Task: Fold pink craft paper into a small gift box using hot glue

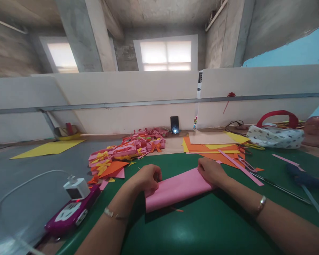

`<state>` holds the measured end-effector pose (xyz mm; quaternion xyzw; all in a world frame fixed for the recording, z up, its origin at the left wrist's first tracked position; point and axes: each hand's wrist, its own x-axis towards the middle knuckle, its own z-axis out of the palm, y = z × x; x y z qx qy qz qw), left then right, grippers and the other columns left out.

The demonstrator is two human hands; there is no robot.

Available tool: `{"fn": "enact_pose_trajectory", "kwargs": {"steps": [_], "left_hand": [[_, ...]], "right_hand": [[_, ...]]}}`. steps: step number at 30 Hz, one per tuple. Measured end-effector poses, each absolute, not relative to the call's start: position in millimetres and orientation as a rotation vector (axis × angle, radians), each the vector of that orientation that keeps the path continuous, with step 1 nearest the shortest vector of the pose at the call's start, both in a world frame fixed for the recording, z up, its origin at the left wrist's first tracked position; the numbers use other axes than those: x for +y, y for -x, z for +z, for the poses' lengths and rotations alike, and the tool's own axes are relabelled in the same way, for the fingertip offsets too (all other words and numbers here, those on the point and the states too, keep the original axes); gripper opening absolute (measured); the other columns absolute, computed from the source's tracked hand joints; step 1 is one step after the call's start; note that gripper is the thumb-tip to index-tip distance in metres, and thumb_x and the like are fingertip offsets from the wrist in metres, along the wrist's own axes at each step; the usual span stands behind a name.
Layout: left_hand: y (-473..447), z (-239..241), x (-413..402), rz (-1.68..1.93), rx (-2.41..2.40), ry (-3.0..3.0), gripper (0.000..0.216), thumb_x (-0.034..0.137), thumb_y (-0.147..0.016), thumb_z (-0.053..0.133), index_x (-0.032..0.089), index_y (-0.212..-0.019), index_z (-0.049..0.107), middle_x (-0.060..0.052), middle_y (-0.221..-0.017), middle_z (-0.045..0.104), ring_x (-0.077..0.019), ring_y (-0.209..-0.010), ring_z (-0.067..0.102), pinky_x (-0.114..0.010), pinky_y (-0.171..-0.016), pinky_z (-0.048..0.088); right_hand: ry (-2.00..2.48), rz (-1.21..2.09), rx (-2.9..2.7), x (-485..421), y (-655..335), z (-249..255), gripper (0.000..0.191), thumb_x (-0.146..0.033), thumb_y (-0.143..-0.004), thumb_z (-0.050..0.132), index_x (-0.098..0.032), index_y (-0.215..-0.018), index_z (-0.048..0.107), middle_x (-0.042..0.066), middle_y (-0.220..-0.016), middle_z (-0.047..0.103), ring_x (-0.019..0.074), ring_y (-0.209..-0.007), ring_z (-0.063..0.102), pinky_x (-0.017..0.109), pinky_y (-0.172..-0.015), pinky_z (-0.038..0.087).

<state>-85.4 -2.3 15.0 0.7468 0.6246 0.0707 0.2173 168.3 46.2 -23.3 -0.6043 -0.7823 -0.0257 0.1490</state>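
A pink sheet of paper [179, 187], bent over along its length into a long band, lies slantwise above the green mat [170, 233]. At its left end my left hand [146, 180] is closed on the upper edge, thumb and fingers pinching the paper. My right hand [211, 172] grips the upper right corner with curled fingers, its tips partly hidden. The near edge of the sheet is rounded, not creased flat. A small orange paper scrap [177, 209] lies just below it.
Pink, orange and yellow paper pieces [127, 150] are heaped at the back left. Coloured sheets [212, 145] and scissors [246, 164] lie at the back right. A purple power strip [71, 216] with a charger [76, 187] is at left, a glue gun [305, 177] at right, a phone [174, 125] behind.
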Motion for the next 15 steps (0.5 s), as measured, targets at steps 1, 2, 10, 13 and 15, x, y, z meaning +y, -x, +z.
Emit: {"fn": "enact_pose_trajectory", "kwargs": {"steps": [1,2,10,13,15], "left_hand": [[83.9,15.0,-3.2,0.201,1.753,-2.104,0.032,0.009,-0.048,0.052,0.017,-0.077,0.063,0.002,-0.062,0.056,-0.0118,-0.056,0.050,-0.020,-0.046,0.032],[82.0,15.2,-4.6,0.213,1.773,-2.144,0.034,0.009,-0.049,0.053,0.017,-0.080,0.063,0.001,-0.065,0.056,-0.0130,-0.059,0.051,-0.021,-0.048,0.033],[66.7,22.0,-16.8,-0.021,1.424,-2.581,0.056,0.010,-0.064,0.047,0.036,-0.112,0.058,-0.001,-0.077,0.055,-0.0160,-0.065,0.051,-0.024,-0.055,0.034],[64.8,27.0,-13.1,-0.123,1.415,-2.516,0.064,0.008,-0.058,0.049,0.034,-0.115,0.055,0.001,-0.075,0.059,-0.0165,-0.067,0.053,-0.022,-0.053,0.034],[61.4,30.4,-9.1,-0.148,1.451,-2.463,0.057,0.012,-0.061,0.049,0.033,-0.113,0.055,0.001,-0.076,0.061,-0.0167,-0.068,0.054,-0.022,-0.054,0.035]], "right_hand": [[1.741,-0.093,-2.244,45.7,-167.6,-22.9,0.013,-0.016,-0.080,0.043,-0.017,-0.079,0.055,0.006,-0.082,0.061,0.0175,-0.074,0.055,0.026,-0.054,0.028],[1.740,-0.113,-2.239,45.1,-167.0,-22.4,0.011,-0.016,-0.079,0.044,-0.017,-0.083,0.055,0.008,-0.085,0.060,0.0186,-0.078,0.055,0.026,-0.055,0.029],[1.449,-0.114,-2.480,41.2,-167.7,-15.2,0.012,-0.014,-0.075,0.050,-0.018,-0.070,0.061,0.004,-0.082,0.057,0.0155,-0.080,0.053,0.023,-0.061,0.032],[1.355,-0.055,-2.549,44.0,-171.8,-11.2,0.015,-0.014,-0.077,0.050,-0.017,-0.072,0.063,0.004,-0.083,0.058,0.0128,-0.076,0.054,0.021,-0.061,0.034],[1.304,-0.015,-2.589,47.5,-174.5,-9.2,0.018,-0.013,-0.077,0.049,-0.017,-0.073,0.066,0.004,-0.083,0.059,0.0119,-0.074,0.055,0.020,-0.062,0.035]]}}
